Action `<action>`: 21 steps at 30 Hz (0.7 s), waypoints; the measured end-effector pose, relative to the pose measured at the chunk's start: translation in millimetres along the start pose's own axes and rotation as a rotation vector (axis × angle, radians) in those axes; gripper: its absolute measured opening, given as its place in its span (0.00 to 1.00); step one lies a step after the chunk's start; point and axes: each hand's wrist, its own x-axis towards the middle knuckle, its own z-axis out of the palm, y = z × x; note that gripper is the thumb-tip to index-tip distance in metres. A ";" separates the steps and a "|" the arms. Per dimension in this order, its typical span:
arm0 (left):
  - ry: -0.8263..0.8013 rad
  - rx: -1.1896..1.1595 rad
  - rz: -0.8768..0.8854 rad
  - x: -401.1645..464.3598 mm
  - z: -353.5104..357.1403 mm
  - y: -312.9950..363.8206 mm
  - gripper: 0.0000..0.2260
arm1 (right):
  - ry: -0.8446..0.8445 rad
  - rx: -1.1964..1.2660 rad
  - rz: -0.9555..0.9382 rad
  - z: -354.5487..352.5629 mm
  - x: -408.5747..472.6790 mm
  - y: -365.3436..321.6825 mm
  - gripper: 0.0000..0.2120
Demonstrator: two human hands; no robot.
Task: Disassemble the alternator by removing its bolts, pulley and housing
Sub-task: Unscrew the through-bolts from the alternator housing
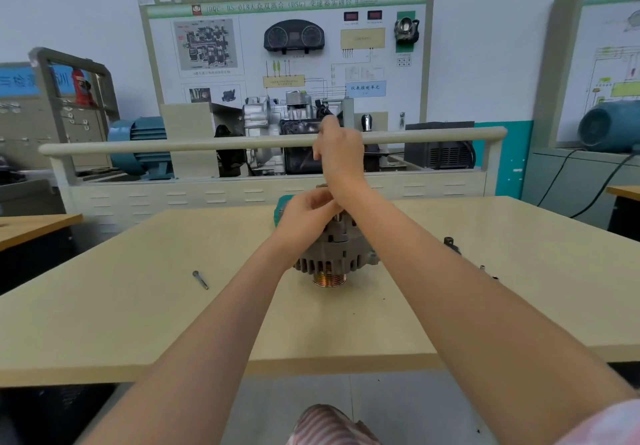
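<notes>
Alternator (pixel 334 254) at table (pixel 138 323) centre, standing pulley-down; copper-coloured pulley (pixel 329 278) at its 6 o'clock, touching the tabletop.

Risks, as judged:
- Tipping. Balanced on the narrow pulley alone; a sideways pull from above could rock it over if the steadying grip slackens.
- Dropped fastener. Anything lifted free at the top could fall into the housing vents or roll off the table.
- Loose bolt (pixel 201 279) at the alternator's 9 o'clock, well apart, could be knocked by the left forearm. Small dark parts (pixel 452 245) at 3 o'clock, near the right forearm, same hazard.

Left hand (pixel 306 214): on top of the alternator at its 11 o'clock, fingers curled together over the upper end, seemingly gripping it; exact contact hidden by the hand itself. Teal object (pixel 282 207) just behind, mostly covered.

Right hand (pixel 337 154): raised above the alternator at 12 o'clock, wrist bent, back of hand to camera. Fingers drawn together as if pinching something thin; a faint dark line near the hand, too small to identify. Cannot tell what is held, if anything.

Forearms nearly touching at the wrists.
</notes>
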 end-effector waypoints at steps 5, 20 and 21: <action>-0.024 0.005 -0.018 -1.1 -0.3 3.2 0.12 | -0.052 0.322 0.177 -8.9 8.7 -1.7 0.22; 0.081 0.063 -0.065 -0.1 1.6 1.5 0.07 | 0.205 -0.846 -0.404 1.1 -21.2 19.1 0.08; 0.072 0.054 -0.058 -0.5 1.8 2.0 0.07 | 0.169 -0.726 -0.377 0.9 -18.0 15.7 0.13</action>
